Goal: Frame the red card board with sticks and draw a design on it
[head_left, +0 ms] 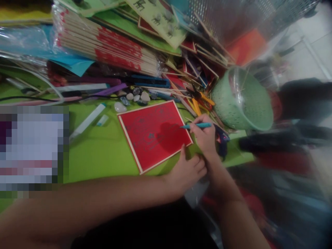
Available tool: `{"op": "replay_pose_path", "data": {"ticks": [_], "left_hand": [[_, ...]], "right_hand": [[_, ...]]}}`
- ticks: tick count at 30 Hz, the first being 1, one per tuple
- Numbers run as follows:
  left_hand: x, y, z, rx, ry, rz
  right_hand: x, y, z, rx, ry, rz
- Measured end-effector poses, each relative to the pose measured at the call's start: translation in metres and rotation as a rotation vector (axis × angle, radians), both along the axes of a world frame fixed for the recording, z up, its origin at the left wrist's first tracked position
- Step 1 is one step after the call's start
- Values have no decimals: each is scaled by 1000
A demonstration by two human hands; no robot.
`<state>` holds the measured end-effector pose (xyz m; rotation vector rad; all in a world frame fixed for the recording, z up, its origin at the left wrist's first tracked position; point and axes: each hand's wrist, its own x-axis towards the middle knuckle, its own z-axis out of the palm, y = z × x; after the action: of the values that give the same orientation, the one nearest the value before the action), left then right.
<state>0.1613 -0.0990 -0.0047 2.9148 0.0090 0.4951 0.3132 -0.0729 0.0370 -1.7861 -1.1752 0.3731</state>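
Note:
A red card (153, 133) with a pale border and faint blue drawn lines lies on the green table (103, 152). My right hand (204, 136) is closed round a teal pen (197, 126) whose tip touches the card's right edge. My left hand (188, 171) rests at the card's near right corner, thumb against the edge and fingers curled on the table, holding nothing I can see.
A green plastic colander (242, 102) stands to the right. Orange-handled pliers (202, 100), pebbles (135, 97), a white tube (86, 121), stacked sticks and card sheets (109, 48) crowd the back. A dark blue glue gun (221, 141) lies behind my right hand. A blurred patch (32, 150) covers the left.

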Motion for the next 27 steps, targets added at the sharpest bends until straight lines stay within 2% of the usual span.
{"op": "replay_pose_path", "data": {"ticks": [21,24,27], "left_hand": [[0,1,1,-24,15,-12],[0,1,1,-25,15,-21],[1,1,0,-28,13,-24]], "right_hand": [[0,0,1,12,-42,-11],[0,-1,-1,23,38,-1],[-4,0,-1,4,166,94]]}}
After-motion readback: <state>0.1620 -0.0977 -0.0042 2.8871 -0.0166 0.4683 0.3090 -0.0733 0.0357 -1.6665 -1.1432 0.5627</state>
